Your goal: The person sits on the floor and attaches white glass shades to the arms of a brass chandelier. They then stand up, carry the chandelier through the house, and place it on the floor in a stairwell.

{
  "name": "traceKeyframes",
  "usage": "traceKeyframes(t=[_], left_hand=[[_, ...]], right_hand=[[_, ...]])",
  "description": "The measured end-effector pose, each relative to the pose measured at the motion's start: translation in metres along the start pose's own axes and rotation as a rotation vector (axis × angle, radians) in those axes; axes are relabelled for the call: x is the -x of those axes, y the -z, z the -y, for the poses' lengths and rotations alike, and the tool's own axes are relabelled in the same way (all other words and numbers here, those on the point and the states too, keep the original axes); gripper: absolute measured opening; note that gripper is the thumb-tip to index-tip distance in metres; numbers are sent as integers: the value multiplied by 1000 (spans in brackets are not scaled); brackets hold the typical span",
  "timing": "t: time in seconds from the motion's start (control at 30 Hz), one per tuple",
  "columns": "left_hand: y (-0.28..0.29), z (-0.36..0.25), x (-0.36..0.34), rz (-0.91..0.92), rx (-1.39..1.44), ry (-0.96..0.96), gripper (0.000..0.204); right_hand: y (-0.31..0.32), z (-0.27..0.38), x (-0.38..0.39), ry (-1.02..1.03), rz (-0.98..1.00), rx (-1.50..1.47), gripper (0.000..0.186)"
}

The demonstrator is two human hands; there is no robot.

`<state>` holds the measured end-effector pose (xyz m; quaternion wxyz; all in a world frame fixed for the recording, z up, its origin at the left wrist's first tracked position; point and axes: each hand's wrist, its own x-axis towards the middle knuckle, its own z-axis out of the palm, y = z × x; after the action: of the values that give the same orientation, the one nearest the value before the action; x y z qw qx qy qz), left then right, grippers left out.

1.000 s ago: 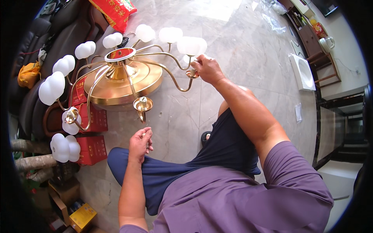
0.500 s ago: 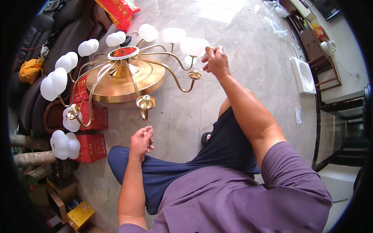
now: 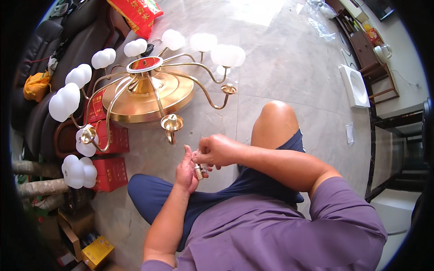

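My left hand (image 3: 185,174) is closed around a small pale bulb (image 3: 199,172) with a yellowish segmented body, low over my lap. My right hand (image 3: 216,150) meets it from the right, fingers pinched by my left thumb; what exactly they grip is hidden. Just above both hands is the gold chandelier (image 3: 135,104), resting on its broad round base, with several curved arms. Most carry white cloud-shaped shades (image 3: 228,55); the nearest bare cup (image 3: 172,123) with its socket, and another bare cup (image 3: 229,89) to the right, have no shade.
A dark sofa (image 3: 43,101) with a yellow bag (image 3: 35,88) lines the left, beside red boxes (image 3: 110,174), logs (image 3: 40,187) and cardboard boxes (image 3: 72,230). A red sack (image 3: 138,18) lies behind. At right are white foam packaging (image 3: 352,85), clear plastic (image 3: 323,25) and a wooden cabinet (image 3: 361,45).
My right hand has come down and left from the chandelier's right arm to meet my left hand, which has shifted slightly right. The bulb now shows between my hands.
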<state>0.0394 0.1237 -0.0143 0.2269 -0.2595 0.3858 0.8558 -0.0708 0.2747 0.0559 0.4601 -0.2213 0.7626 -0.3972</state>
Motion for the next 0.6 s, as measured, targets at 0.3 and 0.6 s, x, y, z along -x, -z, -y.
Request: traceKeyframes(t=[0.3, 0.6], left_hand=[[13, -2, 2, -18, 118, -54, 67], [28, -6, 8, -129, 246, -149, 31]], right_hand=[[11, -8, -13, 141, 80, 13, 33], [114, -45, -37, 69, -934, 459, 29]])
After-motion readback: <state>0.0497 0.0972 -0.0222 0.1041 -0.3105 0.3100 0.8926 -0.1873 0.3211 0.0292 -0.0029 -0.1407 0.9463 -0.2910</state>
